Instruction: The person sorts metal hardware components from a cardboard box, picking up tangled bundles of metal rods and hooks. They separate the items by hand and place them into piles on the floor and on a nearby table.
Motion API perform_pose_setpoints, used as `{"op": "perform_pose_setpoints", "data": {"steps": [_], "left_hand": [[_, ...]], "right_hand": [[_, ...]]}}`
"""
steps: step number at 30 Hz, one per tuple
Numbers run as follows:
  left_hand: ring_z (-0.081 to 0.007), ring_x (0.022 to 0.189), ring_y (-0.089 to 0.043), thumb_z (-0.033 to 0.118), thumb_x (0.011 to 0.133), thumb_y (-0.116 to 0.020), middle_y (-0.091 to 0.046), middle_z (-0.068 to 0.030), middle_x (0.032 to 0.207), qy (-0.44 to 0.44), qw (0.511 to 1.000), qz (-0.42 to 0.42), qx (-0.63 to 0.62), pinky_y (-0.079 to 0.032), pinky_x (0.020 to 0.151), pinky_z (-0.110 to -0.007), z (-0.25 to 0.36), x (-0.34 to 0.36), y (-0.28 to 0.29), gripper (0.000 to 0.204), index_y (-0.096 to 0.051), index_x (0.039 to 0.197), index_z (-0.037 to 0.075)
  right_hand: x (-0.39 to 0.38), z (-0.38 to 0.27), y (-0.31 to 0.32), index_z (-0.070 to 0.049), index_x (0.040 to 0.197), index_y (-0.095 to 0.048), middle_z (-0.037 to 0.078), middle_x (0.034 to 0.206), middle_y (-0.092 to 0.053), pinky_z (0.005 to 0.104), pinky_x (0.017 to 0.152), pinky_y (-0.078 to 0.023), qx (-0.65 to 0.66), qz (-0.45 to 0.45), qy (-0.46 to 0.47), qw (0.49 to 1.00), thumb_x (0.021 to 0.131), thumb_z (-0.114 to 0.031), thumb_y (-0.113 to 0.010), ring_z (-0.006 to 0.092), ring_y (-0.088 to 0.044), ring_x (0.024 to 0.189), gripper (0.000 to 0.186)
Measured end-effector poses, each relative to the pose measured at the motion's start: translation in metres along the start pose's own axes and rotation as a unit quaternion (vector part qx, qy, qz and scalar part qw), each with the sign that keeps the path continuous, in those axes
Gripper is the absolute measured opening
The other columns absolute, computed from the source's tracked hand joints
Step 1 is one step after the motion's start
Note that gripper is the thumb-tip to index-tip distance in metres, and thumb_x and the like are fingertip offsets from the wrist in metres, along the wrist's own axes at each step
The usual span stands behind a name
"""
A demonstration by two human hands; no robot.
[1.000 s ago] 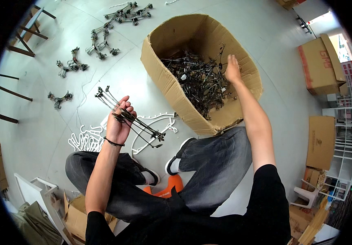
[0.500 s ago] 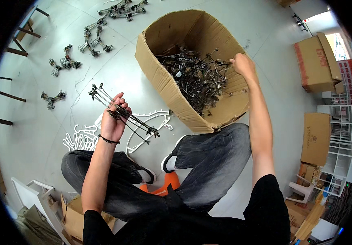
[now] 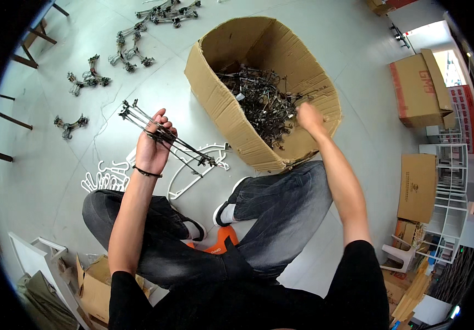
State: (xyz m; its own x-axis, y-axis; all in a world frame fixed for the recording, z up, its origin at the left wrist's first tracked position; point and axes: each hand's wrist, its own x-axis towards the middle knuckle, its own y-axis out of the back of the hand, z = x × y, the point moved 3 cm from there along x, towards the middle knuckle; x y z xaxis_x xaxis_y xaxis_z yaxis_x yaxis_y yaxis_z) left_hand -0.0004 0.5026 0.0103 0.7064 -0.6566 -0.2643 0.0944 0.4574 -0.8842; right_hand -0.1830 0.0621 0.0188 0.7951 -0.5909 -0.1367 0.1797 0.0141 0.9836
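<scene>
Tangle of thin dark wiry pieces (image 3: 260, 100) lies just left of the nearer right hand (image 3: 309, 117), its curled grip's contents unclear, while the left hand (image 3: 151, 149) clamps a slender dark rod bundle (image 3: 163, 135) slanting far-left to near-right.

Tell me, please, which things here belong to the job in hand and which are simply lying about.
Likely in the job: dark rod bundle in the left hand; tangled dark rods at the right hand; open cardboard box around them; similar bundles on the floor.

Likely lying about: white hangers; red-striped carton; white stool.
</scene>
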Motion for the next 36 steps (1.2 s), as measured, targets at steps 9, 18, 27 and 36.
{"op": "perform_pose_setpoints", "data": {"steps": [9, 18, 27, 36], "left_hand": [[-0.0126, 0.087, -0.056, 0.013, 0.101, -0.054, -0.057, -0.0013, 0.096, -0.030, 0.999, 0.010, 0.009, -0.050, 0.087, -0.029, 0.012, -0.017, -0.007, 0.036, -0.044, 0.133, 0.001], [-0.0130, 0.089, -0.057, 0.013, 0.100, -0.053, -0.059, -0.0011, 0.097, -0.039, 0.999, 0.000, 0.006, -0.050, 0.087, -0.030, 0.018, -0.015, 0.005, 0.038, -0.043, 0.135, 0.001], [-0.0131, 0.087, -0.058, 0.008, 0.096, -0.052, -0.057, -0.0015, 0.097, -0.023, 1.000, 0.012, 0.015, -0.051, 0.084, -0.031, 0.008, -0.009, 0.001, 0.040, -0.043, 0.134, -0.001], [-0.0135, 0.089, -0.058, 0.008, 0.098, -0.049, -0.058, -0.0019, 0.097, -0.037, 0.999, 0.026, 0.030, -0.051, 0.085, -0.031, 0.010, -0.013, -0.001, 0.037, -0.043, 0.133, 0.000]], "right_hand": [[-0.035, -0.013, 0.069, 0.001, 0.080, -0.070, 0.027, 0.081, -0.067, 0.0539, 0.069, -0.050, 0.051, 0.185, -0.051, 0.980, 0.093, -0.023, -0.058, 0.0440, -0.066, 0.077, 0.031], [-0.016, -0.002, 0.037, -0.007, 0.104, -0.072, 0.024, 0.095, -0.069, 0.0487, 0.082, -0.051, 0.223, 0.122, -0.021, 0.967, 0.093, -0.029, -0.062, 0.0399, -0.067, 0.091, 0.027], [0.022, 0.044, -0.018, -0.011, 0.109, -0.074, 0.017, 0.083, -0.070, 0.0413, 0.082, -0.051, 0.189, -0.003, 0.060, 0.980, 0.091, -0.034, -0.068, 0.0295, -0.067, 0.080, 0.030], [-0.042, 0.025, 0.119, 0.003, 0.082, -0.064, 0.006, 0.059, -0.060, 0.0286, 0.054, -0.046, 0.451, 0.493, -0.068, 0.741, 0.103, -0.030, -0.054, 0.0135, -0.057, 0.053, 0.040]]}}
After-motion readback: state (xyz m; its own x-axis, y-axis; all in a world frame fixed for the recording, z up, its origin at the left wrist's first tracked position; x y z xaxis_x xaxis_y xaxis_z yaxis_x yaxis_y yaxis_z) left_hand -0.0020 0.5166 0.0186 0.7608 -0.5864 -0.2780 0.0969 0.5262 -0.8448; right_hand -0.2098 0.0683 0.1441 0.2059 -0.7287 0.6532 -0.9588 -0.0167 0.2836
